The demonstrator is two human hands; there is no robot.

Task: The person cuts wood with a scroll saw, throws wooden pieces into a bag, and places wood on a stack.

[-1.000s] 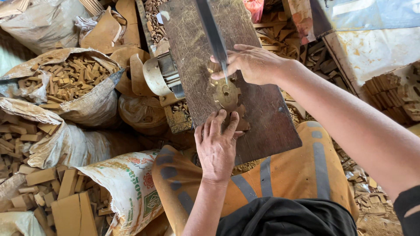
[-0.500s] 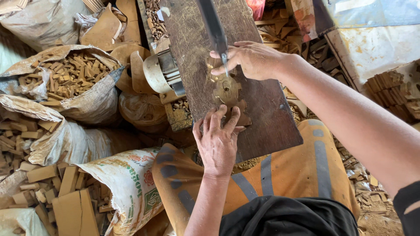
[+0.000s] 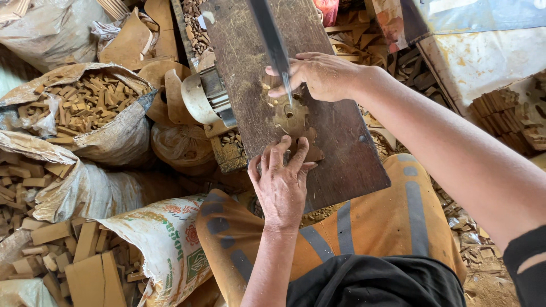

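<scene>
Lying near the middle of a dark, worn wooden board (image 3: 341,148): a small flat wooden cutout (image 3: 291,116) with a lobed outline and a round hole, pale dust around it. Pressed at its upper side by the right hand (image 3: 321,75), fingers curled down onto the piece, neither flat open nor fully closed. Touched at its lower edge by the left hand (image 3: 282,185), palm down, fingers spread and fingertips resting on the wood and board. Standing through the cutout between the two hands, a thin dark saw blade (image 3: 273,42), rising toward the board's far edge. Tilted across an orange cloth with grey stripes (image 3: 392,227), the board's near right corner overhanging it. Fixed at the board's left edge, a pale motor housing (image 3: 199,99). Further left, open sacks (image 3: 108,136) heaped with small wooden blocks (image 3: 85,102); near the lower left, a printed sack (image 3: 165,244) and loose blocks. Beyond the right edge, stacked wood scraps (image 3: 500,111).
</scene>
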